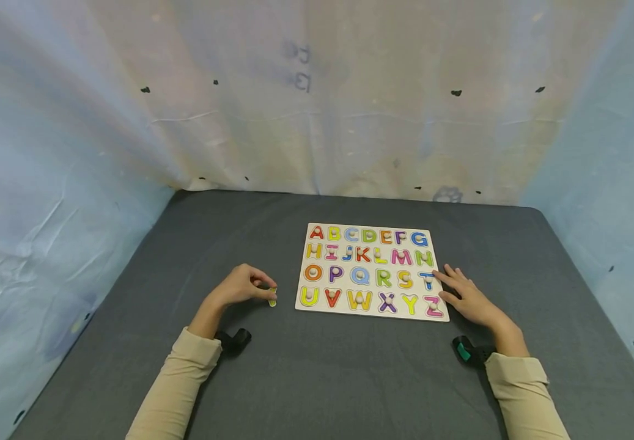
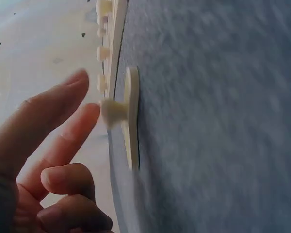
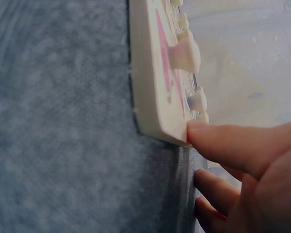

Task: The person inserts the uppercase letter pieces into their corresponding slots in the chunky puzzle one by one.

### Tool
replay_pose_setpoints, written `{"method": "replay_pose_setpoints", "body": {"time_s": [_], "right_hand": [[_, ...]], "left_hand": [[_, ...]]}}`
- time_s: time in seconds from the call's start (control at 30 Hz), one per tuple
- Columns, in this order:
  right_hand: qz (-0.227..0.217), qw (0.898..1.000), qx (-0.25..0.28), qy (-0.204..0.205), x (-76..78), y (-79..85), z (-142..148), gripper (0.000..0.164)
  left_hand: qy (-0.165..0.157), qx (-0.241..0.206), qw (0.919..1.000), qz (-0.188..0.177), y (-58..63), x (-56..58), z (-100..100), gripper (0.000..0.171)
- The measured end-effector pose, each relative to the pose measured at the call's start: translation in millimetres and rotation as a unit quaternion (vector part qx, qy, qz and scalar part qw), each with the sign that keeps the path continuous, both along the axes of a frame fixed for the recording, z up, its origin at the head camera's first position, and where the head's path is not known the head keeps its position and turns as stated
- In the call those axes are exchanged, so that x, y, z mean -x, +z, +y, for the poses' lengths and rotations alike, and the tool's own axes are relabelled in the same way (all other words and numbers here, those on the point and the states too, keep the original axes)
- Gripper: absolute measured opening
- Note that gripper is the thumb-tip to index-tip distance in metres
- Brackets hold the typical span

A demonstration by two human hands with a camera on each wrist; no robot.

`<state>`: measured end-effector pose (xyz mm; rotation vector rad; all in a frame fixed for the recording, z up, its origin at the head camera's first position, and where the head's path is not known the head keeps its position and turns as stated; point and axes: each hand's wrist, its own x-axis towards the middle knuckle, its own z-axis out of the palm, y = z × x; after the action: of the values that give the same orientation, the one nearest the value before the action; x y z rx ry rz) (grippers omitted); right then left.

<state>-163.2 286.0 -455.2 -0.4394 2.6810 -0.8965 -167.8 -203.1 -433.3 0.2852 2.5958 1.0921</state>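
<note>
A small yellow letter piece (image 1: 272, 300) with a pale knob (image 2: 113, 112) lies on the grey cloth, left of the alphabet board. Beside it is my left hand (image 1: 245, 285). In the left wrist view one fingertip meets the knob while another stays apart above it, so the knob is not pinched; the other fingers curl loosely. Which letter the piece is cannot be told. The wooden alphabet puzzle board (image 1: 344, 310) lies flat, with rows of coloured, knobbed letters. My right hand (image 1: 469, 298) rests at its right edge, fingers spread, and a fingertip touches the corner near the pink Z (image 1: 432, 309).
Dark grey cloth (image 1: 350, 379) covers the table. Pale printed sheets (image 1: 317, 134) hang behind and on both sides. A black strapped device (image 1: 235, 342) is on the left wrist, and another (image 1: 471, 351) with a green patch is on the right.
</note>
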Motion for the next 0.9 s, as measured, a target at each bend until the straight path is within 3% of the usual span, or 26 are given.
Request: {"method": "replay_pose_setpoints", "body": {"time_s": [0.3, 0.47, 0.67, 0.9], "right_hand": [[0.0, 1.0, 0.004, 0.001, -0.3, -0.4, 1, 0.058], [-0.004, 1.0, 0.012, 0.001, -2.7, -1.0, 1, 0.059], [-0.007, 1.0, 0.014, -0.003, -2.3, 0.3, -2, 0.059], [0.001, 1.0, 0.021, -0.003, -2.3, 1.0, -2, 0.058]], "left_hand": [[0.001, 0.037, 0.9991, 0.019, -0.3, -3.9, -7, 0.017], [-0.017, 0.04, 0.9983, 0.039, 2.7, -4.7, -2, 0.016], [-0.041, 0.023, 0.9963, 0.073, 7.9, -2.3, 19, 0.015], [-0.074, -0.002, 0.9932, 0.089, 10.4, 1.4, 61, 0.014]]}}
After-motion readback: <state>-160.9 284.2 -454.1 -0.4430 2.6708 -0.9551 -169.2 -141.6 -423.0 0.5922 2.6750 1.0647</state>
